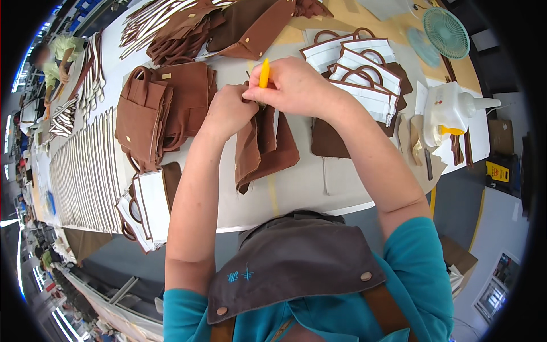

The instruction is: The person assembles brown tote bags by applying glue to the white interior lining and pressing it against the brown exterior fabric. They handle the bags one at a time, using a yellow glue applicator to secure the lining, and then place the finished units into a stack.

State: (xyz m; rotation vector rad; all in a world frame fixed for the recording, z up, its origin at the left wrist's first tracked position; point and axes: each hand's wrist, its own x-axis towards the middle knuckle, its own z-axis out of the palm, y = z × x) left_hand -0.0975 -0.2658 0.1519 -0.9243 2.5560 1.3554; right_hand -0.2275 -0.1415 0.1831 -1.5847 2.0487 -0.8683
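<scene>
Both my hands meet over a brown bag (276,149), an unfinished-looking piece folded on the work table. My left hand (232,108) is closed in a pinch at the bag's upper edge. My right hand (299,85) grips a slim yellow stick-like tool (264,74), its rounded yellow end pointing up. The tool's lower end is hidden behind my fingers, so I cannot tell its exact kind. My fingertips almost touch one another at the bag's top.
Brown bags with handles (142,108) are piled at left. White panels with brown handles (364,80) overlap at right, near a white squeeze bottle (450,108) and green fan (446,32). Brown-edged strips (85,171) line the left. Another person (62,54) works at far left.
</scene>
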